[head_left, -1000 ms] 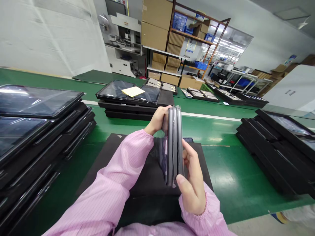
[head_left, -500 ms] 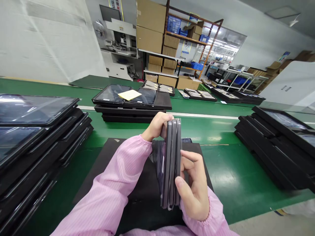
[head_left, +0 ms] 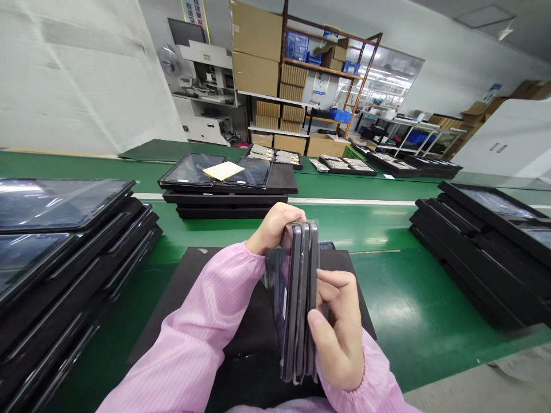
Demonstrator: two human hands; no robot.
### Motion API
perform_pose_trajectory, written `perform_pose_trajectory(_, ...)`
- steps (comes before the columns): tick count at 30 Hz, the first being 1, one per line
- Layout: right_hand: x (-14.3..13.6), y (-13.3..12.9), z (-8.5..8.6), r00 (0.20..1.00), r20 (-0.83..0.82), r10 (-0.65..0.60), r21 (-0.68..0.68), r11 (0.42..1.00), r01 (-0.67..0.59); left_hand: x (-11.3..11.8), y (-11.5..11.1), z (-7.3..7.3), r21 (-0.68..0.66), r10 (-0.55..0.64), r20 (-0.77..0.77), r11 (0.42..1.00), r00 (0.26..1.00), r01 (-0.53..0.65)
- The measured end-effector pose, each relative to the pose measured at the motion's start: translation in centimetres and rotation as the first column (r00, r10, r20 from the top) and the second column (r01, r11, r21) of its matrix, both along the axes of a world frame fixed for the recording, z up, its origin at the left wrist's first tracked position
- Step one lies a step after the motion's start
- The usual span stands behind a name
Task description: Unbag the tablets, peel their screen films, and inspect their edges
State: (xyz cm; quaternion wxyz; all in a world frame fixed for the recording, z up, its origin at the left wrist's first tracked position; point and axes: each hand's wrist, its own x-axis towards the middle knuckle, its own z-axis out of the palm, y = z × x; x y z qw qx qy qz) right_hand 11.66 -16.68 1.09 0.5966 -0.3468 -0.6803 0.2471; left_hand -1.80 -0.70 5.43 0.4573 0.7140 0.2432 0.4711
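I am holding a bundle of three grey tablets point(head_left: 300, 298) on edge, dead centre in my view, above a black mat point(head_left: 202, 298) that lies on the green bench point(head_left: 396, 292). The slabs stand side by side, thin edges toward me, rounded corners at the top, and each looks wrapped in clear film; a loose flap of that film hangs off the left face. My left hand point(head_left: 275, 228) grips the far top corner at about 12 o'clock, fingers curled tight over the edge of the leftmost slab. My right hand point(head_left: 338, 330) clamps the near end at about 5 o'clock, thumb pressed on the edges facing me and fingers folded around the right face. Both hands are closed on the bundle, and pink sleeves cover both wrists.

At 9 o'clock a tall stack of black trays point(head_left: 64, 252) carries glossy dark screens. At 3 o'clock another stack of trays point(head_left: 482, 252) sits well apart from my hands. At 12 o'clock, beyond the bundle, a lower pile of trays point(head_left: 228, 192) holds two screens with a yellow paper sheet point(head_left: 222, 170) lying across them. Further back, shelving with cardboard boxes point(head_left: 258, 51) lines the wall. The bundle itself hides the middle of the mat and a small dark object just behind it that I cannot make out.
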Motion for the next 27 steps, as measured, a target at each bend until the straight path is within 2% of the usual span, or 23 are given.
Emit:
perform_pose_trajectory(6,-0.5,0.0,0.8,0.989,0.09,-0.12,0.032,0.993,0.118,0.1,-0.4,0.2,0.007,-0.004,-0.028,1.0,1.0,0.004)
perform_pose_trajectory(15,-0.8,-0.1,0.9,0.984,0.109,-0.14,0.068,0.989,0.133,0.6,0.5,-1.4,0.006,0.003,0.028,1.0,1.0,-0.003)
perform_pose_trajectory(19,-1.1,-0.4,0.0,0.991,0.05,-0.123,-0.067,0.99,0.126,0.6,0.7,-1.6,0.02,-0.019,0.051,1.0,0.999,0.018)
perform_pose_trajectory(23,-1.0,-0.6,-0.5,0.994,0.068,-0.087,-0.205,0.974,0.099,0.9,0.3,-1.7,0.021,-0.036,0.059,0.999,0.998,0.035)
perform_pose_trajectory(25,-0.8,-0.8,-0.5,0.991,0.096,-0.097,-0.215,0.97,0.116,1.0,-0.1,-2.3,0.028,0.017,0.084,0.999,0.996,-0.019)
perform_pose_trajectory(27,-0.4,-0.9,-0.3,0.986,0.126,-0.105,-0.228,0.965,0.131,1.0,-0.5,-3.8,-0.002,0.237,0.198,0.97,0.951,-0.241)
